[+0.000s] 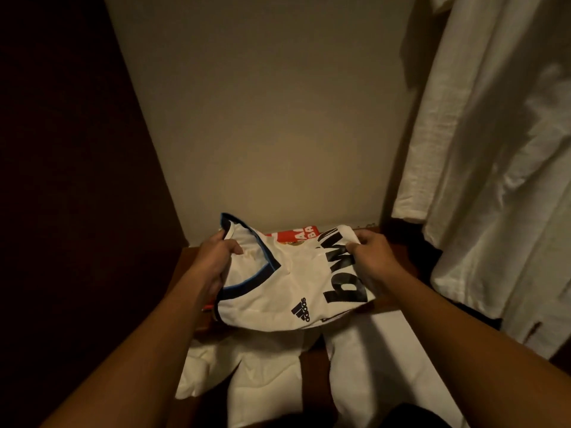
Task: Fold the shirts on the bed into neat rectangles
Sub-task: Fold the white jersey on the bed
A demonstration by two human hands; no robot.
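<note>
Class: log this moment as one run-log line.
left hand: grip on white jersey collar | right hand: grip on its lettered edge | red garment beneath

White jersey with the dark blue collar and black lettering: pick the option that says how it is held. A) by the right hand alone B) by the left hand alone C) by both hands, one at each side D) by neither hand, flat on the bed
C: the left hand grips the white jersey with the dark blue collar and black lettering near its collar, and the right hand grips its lettered side.

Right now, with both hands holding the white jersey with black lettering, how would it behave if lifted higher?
The white jersey with black lettering is probably floppy: it sags and creases between the left hand and right hand. It seems light, held by edge grips alone. The smooth fabric may slip.
</note>
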